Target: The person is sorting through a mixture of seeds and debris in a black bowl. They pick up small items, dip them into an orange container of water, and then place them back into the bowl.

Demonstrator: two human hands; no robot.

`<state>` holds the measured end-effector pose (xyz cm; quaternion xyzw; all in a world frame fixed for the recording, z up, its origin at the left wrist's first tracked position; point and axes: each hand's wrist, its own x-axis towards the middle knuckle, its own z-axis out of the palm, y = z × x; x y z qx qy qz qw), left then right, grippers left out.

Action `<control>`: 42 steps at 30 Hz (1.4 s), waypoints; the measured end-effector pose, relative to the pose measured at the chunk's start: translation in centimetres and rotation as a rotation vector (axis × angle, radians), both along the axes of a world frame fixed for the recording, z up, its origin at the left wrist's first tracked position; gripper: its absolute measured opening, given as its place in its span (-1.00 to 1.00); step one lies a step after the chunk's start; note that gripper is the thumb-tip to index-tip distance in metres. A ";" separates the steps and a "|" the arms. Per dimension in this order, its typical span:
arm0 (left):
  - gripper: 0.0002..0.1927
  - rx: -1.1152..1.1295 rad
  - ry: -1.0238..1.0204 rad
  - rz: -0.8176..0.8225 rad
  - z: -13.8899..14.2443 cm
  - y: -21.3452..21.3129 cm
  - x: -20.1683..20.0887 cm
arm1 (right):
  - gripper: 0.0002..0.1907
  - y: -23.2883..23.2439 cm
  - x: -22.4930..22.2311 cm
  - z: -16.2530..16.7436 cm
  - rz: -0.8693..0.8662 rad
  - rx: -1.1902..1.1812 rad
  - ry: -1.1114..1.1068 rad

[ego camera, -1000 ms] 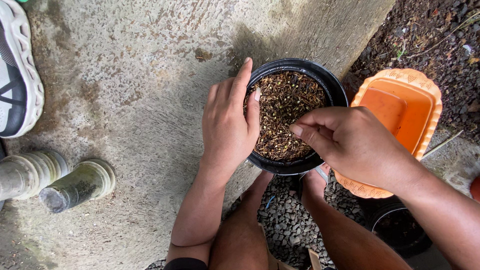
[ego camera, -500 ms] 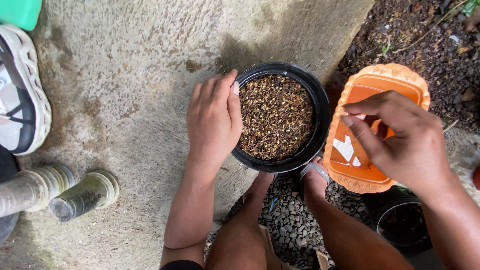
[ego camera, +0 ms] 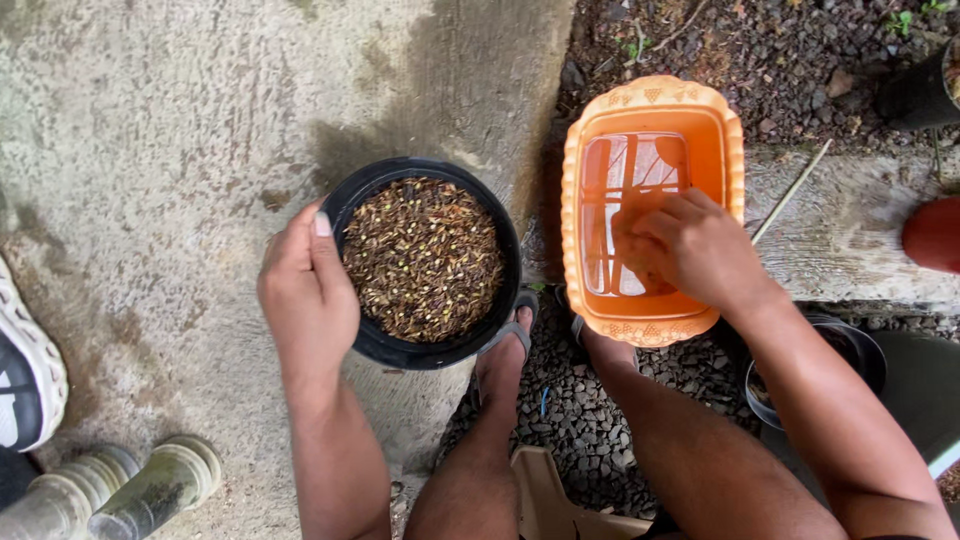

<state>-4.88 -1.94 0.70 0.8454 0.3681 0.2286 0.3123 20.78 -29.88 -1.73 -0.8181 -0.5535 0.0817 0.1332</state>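
Left hand point(ego camera: 305, 300) is wrapped around the rim of a round black plastic pot point(ego camera: 425, 262), thumb hooked over the edge, steadying it on the concrete slab point(ego camera: 150, 150). The pot looks full nearly to the brim with a coarse brown mix of husks and bark bits. Right hand point(ego camera: 690, 250) is down inside the orange plastic basket point(ego camera: 650, 110) just beside the pot, fingers curled toward the slotted bottom. Can't tell if that grip has closed on anything, since the palm hides it. Looks to me like the scoop-and-top-up stage: whatever comes out of the basket has to be carried across the small gap without spilling while the left hand holds the pot level. Sandalled feet rest on the gravel point(ego camera: 590, 420) below, and a thin stick point(ego camera: 790, 192) lies on the ledge.
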 end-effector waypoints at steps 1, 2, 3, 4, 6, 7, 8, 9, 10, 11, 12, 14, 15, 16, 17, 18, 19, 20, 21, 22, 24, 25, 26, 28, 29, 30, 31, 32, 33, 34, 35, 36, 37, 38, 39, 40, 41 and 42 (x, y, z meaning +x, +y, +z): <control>-0.74 0.004 -0.001 0.007 0.0 0.0 0.0 | -0.84 0.5 -0.1 0.1 -0.010 0.001 0.026; -0.74 0.047 0.008 -0.006 -0.1 0.2 0.1 | -0.84 1.0 -0.2 0.3 -0.018 0.002 0.054; -0.75 0.090 0.017 -0.018 -0.1 0.3 0.2 | -0.82 1.4 -0.3 0.4 -0.028 0.008 0.063; -0.75 0.134 0.026 -0.029 -0.2 0.4 0.3 | -0.80 1.9 -0.4 0.5 -0.037 0.014 0.071; -0.73 0.044 0.072 0.040 -0.5 0.7 0.6 | -0.79 2.6 -0.4 0.8 -0.072 -0.002 0.082; -0.72 -0.003 0.095 0.073 -0.6 0.8 0.6 | -0.79 2.9 -0.5 0.8 -0.098 -0.027 0.089; -0.72 0.017 0.074 0.059 -0.6 0.8 0.7 | -0.79 3.1 -0.6 0.8 -0.125 -0.052 0.095; -0.71 0.036 0.054 0.044 -0.6 0.7 0.6 | -0.79 3.2 -0.5 0.8 -0.119 -0.038 0.104; -0.71 0.055 0.035 0.030 -0.6 0.7 0.6 | -0.80 3.3 -0.5 0.8 -0.113 -0.025 0.114; -0.71 0.068 0.042 0.024 -0.5 0.6 0.5 | -0.81 3.3 -0.5 0.7 -0.105 -0.013 0.124; -0.71 0.081 0.047 0.019 -0.5 0.6 0.6 | -0.81 3.4 -0.5 0.7 -0.100 -0.010 0.140; -0.71 0.073 0.058 0.025 -0.3 0.5 0.6 | -0.82 3.5 -0.5 0.6 -0.091 -0.008 0.171; -0.70 0.050 0.062 0.035 -0.3 0.4 0.6 | -0.82 3.5 -0.5 0.6 -0.092 -0.036 0.169; -0.69 0.028 0.065 0.046 -0.2 0.3 0.7 | -0.81 3.4 -0.5 0.6 -0.093 -0.063 0.166; -0.70 0.036 0.057 0.041 -0.1 0.3 0.7 | -0.81 3.4 -0.5 0.6 -0.094 -0.090 0.162; -0.70 0.043 0.051 0.035 -0.1 0.3 0.7 | -0.80 3.4 -0.5 0.6 -0.106 -0.087 0.193; -0.70 0.049 0.046 0.029 0.0 0.2 0.7 | -0.79 3.3 -0.5 0.7 -0.119 -0.085 0.225; -0.70 0.057 0.041 0.024 0.1 0.1 0.8 | -0.79 3.2 -0.6 0.7 -0.132 -0.084 0.257; -0.71 0.066 0.035 0.019 0.2 0.1 0.8 | -0.78 3.0 -0.5 0.8 -0.253 -0.141 0.422; -0.71 0.075 0.029 0.013 0.3 0.0 0.8 | -0.77 2.8 -0.4 0.9 -0.375 -0.197 0.585; -0.71 0.048 0.009 0.006 0.5 -0.1 0.9 | -0.77 2.4 -0.1 0.9 -0.553 -0.243 0.877; -0.71 0.035 -0.003 0.002 0.6 -0.2 0.9 | -0.78 2.3 0.2 0.9 -0.607 -0.228 1.003; -0.71 0.024 0.005 0.007 0.7 -0.3 1.0 | -0.78 2.1 0.4 0.9 -0.661 -0.211 1.129; -0.71 0.008 0.022 0.020 0.9 -0.4 1.0 | -0.80 2.0 0.3 0.7 -0.546 -0.109 0.946; -0.70 0.022 0.020 0.013 1.0 -0.3 1.1 | -0.80 2.1 0.3 0.6 -0.486 -0.058 0.853; -0.70 0.035 0.021 0.006 1.1 -0.3 1.1 | -0.81 2.1 0.2 0.5 -0.388 -0.003 0.693; -0.70 0.047 0.023 -0.002 1.1 -0.4 1.1 | -0.81 2.3 -0.1 0.4 -0.291 0.048 0.535; -0.69 0.036 0.027 0.005 1.1 -0.4 1.1 | -0.80 2.6 -0.4 0.3 -0.192 0.097 0.377; -0.69 0.026 0.032 0.012 1.1 -0.5 1.0 | -0.77 2.9 -0.6 0.2 -0.187 0.072 0.338; -0.68 0.014 0.038 0.018 1.1 -0.5 1.0 | -0.75 3.2 -0.8 0.1 -0.183 0.046 0.301; -0.68 0.020 0.049 0.016 1.1 -0.5 0.9 | -0.72 3.4 -1.1 0.1 -0.180 0.019 0.264; -0.68 0.028 0.057 0.016 1.1 -0.5 0.9 | -0.72 3.7 -1.2 0.0 -0.182 0.025 0.248; -0.68 0.037 0.063 0.016 1.1 -0.5 0.9 | -0.72 4.0 -1.3 0.0 -0.183 0.033 0.230; -0.68 0.038 0.061 0.015 1.1 -0.5 0.9 | -0.72 4.2 -1.5 0.0 -0.185 0.040 0.213; -0.68 0.039 0.059 0.014 1.1 -0.5 0.9 | -0.76 4.4 -1.5 0.1 -0.184 0.029 0.217; -0.68 0.042 0.054 0.015 1.1 -0.5 0.9 | -0.81 4.6 -1.5 0.1 -0.182 0.019 0.219; -0.68 0.042 0.049 0.016 1.1 -0.5 1.0 | -0.85 4.7 -1.5 0.1 -0.180 0.008 0.222; -0.68 0.040 0.047 0.017 1.2 -0.5 1.0 | -0.85 4.7 -1.4 0.2 -0.175 0.001 0.198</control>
